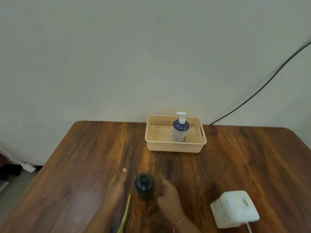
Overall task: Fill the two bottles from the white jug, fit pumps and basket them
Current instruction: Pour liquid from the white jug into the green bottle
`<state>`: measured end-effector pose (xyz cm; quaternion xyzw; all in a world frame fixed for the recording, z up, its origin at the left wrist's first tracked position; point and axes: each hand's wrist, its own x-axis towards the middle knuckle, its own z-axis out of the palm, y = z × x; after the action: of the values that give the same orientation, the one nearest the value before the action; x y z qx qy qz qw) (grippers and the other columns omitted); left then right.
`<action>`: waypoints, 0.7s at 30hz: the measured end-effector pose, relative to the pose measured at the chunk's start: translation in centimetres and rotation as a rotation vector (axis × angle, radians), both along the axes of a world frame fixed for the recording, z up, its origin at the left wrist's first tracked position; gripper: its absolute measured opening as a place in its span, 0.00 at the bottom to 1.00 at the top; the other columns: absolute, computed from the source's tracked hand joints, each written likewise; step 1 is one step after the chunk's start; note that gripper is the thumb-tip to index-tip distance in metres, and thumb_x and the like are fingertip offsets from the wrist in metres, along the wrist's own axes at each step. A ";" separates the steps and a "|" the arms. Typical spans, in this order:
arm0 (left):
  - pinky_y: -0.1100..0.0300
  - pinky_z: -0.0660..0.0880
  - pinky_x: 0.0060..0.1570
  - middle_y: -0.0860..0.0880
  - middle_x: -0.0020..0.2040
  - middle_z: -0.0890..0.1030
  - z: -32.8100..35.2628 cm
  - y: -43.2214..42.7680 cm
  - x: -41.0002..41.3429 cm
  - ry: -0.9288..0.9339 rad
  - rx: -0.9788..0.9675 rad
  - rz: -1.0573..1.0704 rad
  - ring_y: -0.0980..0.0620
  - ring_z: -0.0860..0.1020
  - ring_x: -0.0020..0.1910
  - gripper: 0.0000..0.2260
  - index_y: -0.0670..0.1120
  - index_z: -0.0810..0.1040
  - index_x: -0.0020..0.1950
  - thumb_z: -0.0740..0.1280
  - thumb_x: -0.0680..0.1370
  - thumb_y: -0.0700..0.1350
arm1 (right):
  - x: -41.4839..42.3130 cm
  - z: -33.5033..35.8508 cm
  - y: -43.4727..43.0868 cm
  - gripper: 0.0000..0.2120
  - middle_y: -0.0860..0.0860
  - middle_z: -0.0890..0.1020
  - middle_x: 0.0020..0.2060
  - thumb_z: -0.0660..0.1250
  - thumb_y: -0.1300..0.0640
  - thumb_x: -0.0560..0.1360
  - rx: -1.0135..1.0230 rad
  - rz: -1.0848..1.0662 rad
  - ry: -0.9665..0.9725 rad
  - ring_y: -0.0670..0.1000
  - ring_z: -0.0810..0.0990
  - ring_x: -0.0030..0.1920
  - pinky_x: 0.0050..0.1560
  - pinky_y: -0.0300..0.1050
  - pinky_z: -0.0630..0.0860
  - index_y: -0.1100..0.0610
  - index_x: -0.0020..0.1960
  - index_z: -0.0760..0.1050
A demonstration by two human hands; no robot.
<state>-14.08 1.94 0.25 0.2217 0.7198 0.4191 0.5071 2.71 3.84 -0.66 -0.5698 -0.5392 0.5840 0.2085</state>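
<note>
Dark bottle [144,185] upright near the front of the wooden table [235,165], mouth uncapped, no pump on it. Left hand [117,185] just left of it, fingers straight and released, motion-blurred. Right hand [168,194] just right of it, fingers loosely curled; blur hides whether it touches the bottle. White jug [234,209] front right. 1 pump bottle [180,130] stands in the beige basket [175,147]. Yellow-green strip [125,214] cut off at the bottom edge, unidentifiable.

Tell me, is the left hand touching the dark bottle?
Apart. The head view shows a strip of wooden table between the left hand and the open dark bottle.
</note>
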 end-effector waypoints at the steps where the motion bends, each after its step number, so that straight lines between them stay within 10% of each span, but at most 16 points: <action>1: 0.40 0.68 0.64 0.35 0.63 0.74 -1.1 -1.0 0.5 -0.048 -0.014 0.002 0.37 0.73 0.62 0.28 0.43 0.75 0.61 0.58 0.72 0.63 | -0.3 -0.6 -0.8 0.23 0.42 0.77 0.53 0.60 0.73 0.71 -0.017 0.013 -0.004 0.44 0.72 0.60 0.60 0.35 0.68 0.46 0.51 0.72; 7: 0.45 0.71 0.63 0.42 0.58 0.79 -2.2 -2.3 3.0 -0.200 0.061 0.003 0.46 0.78 0.56 0.15 0.45 0.80 0.53 0.60 0.78 0.52 | -1.0 -2.3 -2.6 0.26 0.42 0.80 0.55 0.61 0.71 0.68 0.058 -0.025 0.003 0.42 0.75 0.60 0.67 0.49 0.69 0.41 0.52 0.75; 21: 0.45 0.70 0.65 0.46 0.56 0.79 -2.3 -4.9 12.8 -0.238 0.037 -0.071 0.47 0.76 0.57 0.07 0.53 0.77 0.42 0.62 0.77 0.52 | 7.7 -1.1 -5.6 0.17 0.44 0.79 0.51 0.63 0.66 0.73 0.128 -0.182 -0.130 0.47 0.75 0.58 0.65 0.44 0.68 0.50 0.57 0.74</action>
<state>-1.32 -2.98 -2.04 0.2049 0.6383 0.4372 0.5996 10.45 -1.76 -1.76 -0.6387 -0.5336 0.4890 0.2612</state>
